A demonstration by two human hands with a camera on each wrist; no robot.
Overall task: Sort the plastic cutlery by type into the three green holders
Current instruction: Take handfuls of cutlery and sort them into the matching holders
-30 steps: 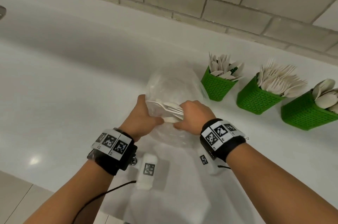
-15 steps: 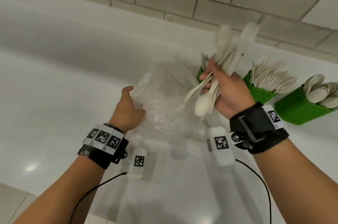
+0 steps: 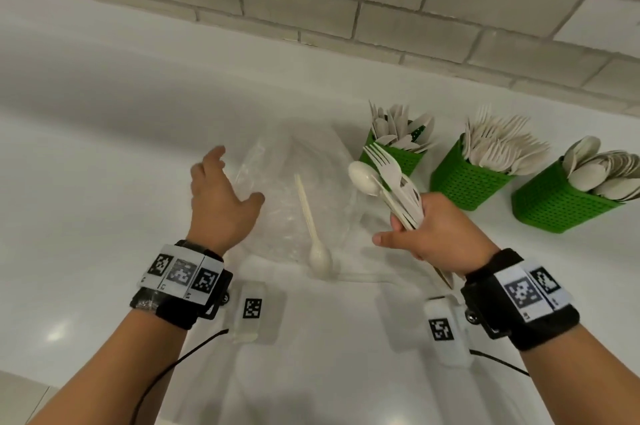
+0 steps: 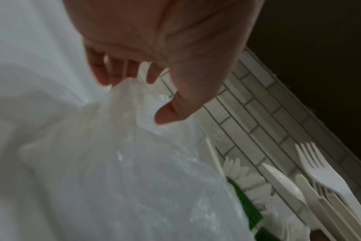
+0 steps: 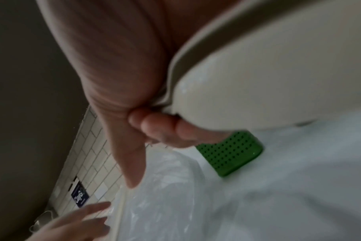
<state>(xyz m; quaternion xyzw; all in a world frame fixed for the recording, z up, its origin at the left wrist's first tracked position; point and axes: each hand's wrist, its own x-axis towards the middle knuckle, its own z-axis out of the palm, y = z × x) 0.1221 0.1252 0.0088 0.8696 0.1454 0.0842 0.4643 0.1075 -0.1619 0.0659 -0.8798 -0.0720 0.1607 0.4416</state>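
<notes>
My right hand (image 3: 415,230) grips a bundle of white plastic cutlery (image 3: 388,182) by the handles, with a spoon and forks fanning up and to the left. In the right wrist view a spoon bowl (image 5: 258,81) of the bundle fills the top right. My left hand (image 3: 228,189) hovers open over the left edge of the clear plastic bag (image 3: 277,182), its fingers (image 4: 113,73) close to the film. One loose spoon (image 3: 313,234) lies on the bag, bowl toward me. Three green holders stand to the right: knives (image 3: 401,157), forks (image 3: 467,182), spoons (image 3: 557,206).
Everything sits on a glossy white counter (image 3: 104,164) against a tiled wall (image 3: 346,8). White tagged sensor units (image 3: 251,310) hang below both wrists, with black cables trailing toward me. A blue sign (image 5: 79,194) is on the wall further left.
The right hand pulled the bundle out of the bag, raised it, then lowered it beside the knife holder. The left hand let go of the bag and opened. One spoon now lies loose.
</notes>
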